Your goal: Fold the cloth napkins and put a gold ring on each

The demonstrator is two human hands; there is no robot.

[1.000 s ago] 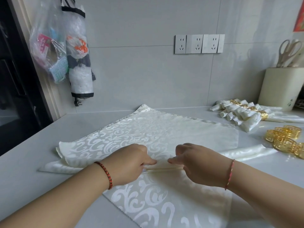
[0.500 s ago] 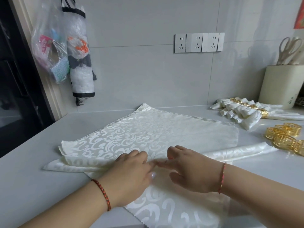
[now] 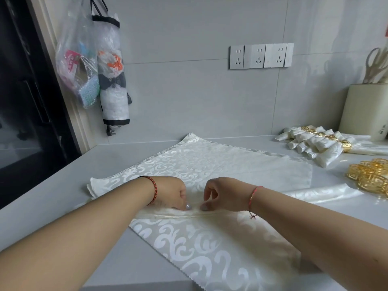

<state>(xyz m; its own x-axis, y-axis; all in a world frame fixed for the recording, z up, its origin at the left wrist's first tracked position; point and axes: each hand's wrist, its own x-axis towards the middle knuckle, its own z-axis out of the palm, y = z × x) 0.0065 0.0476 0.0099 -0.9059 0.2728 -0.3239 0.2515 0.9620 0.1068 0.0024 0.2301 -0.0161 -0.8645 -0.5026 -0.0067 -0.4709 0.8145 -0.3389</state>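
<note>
Your left hand (image 3: 171, 194) and right hand (image 3: 223, 195) pinched a narrow pleat across the glossy ivory damask napkin (image 3: 210, 164), fingers curled, mid-frame on the smooth grey counter (image 3: 52, 198). Scrolled weave, pinked edges. Openwork gold rings (image 3: 369, 177) lay heaped at right edge; rolled, ringed napkins (image 3: 315, 143) above them.

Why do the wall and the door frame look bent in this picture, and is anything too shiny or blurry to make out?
Head view: the wide-angle lens bows straight lines, so the door frame leans and the wall sockets tilt. Soft daylight gives faint shadows. The napkin has a satin sheen, and the loose gold rings glare at the right edge, blurring their pattern. Both hands, left hand and right hand, look sharp.
</note>
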